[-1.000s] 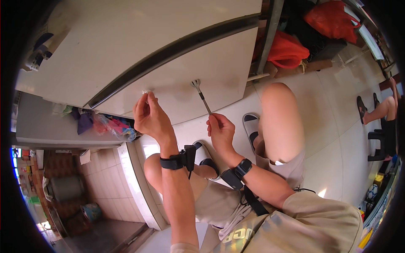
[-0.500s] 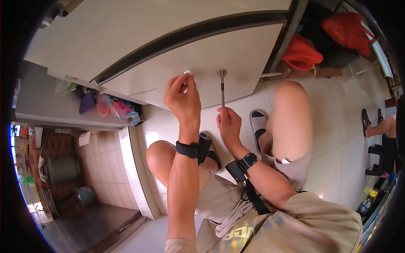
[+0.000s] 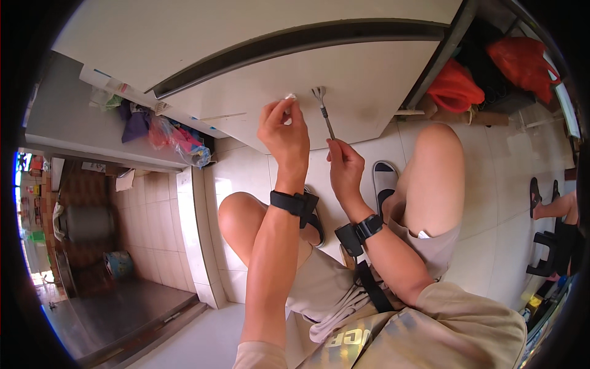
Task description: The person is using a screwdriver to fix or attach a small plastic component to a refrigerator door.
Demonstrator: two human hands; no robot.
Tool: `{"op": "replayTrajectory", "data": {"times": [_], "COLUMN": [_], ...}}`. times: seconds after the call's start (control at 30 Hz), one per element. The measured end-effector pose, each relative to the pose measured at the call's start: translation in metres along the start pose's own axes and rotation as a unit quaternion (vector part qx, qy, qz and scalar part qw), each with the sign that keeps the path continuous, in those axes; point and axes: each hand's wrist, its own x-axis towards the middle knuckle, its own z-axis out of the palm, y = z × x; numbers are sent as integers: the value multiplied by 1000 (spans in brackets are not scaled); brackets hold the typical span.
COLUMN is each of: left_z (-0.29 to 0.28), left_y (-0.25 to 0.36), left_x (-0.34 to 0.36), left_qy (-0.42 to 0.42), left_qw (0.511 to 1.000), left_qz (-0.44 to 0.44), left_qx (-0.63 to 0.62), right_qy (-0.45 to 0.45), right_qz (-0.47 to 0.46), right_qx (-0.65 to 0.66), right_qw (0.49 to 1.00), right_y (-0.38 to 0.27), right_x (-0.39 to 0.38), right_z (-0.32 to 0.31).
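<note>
Red bags [image 3: 456,87], contents hidden, lie right of the pronged tool [image 3: 325,113].

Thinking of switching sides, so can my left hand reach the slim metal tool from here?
Probably yes: your left hand appears close beside the slim metal tool, with nothing visible between them. But it pinches a small white scrap, and your right hand grips the tool's near end.

Beige short-sleeved shirt [image 3: 458,317], beige shorts [image 3: 326,286], black wristbands [image 3: 289,202], grey slippers [image 3: 385,178].

Head-worn fisheye view, looking down, near the hands [image 3: 284,136]
</note>
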Motion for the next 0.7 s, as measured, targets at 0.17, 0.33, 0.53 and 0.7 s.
{"op": "replayTrajectory", "data": {"times": [0.17, 0.33, 0.53, 0.7], "left_z": [1, -22, -11, -8], "left_y": [7, 7, 3, 9], "left_x": [4, 24, 15, 5], "left_qy": [6, 72, 20, -59], "left_qw": [1000, 995, 998, 996], "left_qz": [-17, -49, -62, -73], "left_qx": [-16, -42, -10, -2], "right_qy": [24, -23, 26, 53], "right_qz": [101, 48, 127, 40], "right_qx": [-48, -22, -55, 63], "right_qw": [993, 998, 990, 996], "right_y": [60, -9, 45, 2], "right_x": [-14, -6, -8, 2], "right_z": [-27, 2, -21, -4]}}
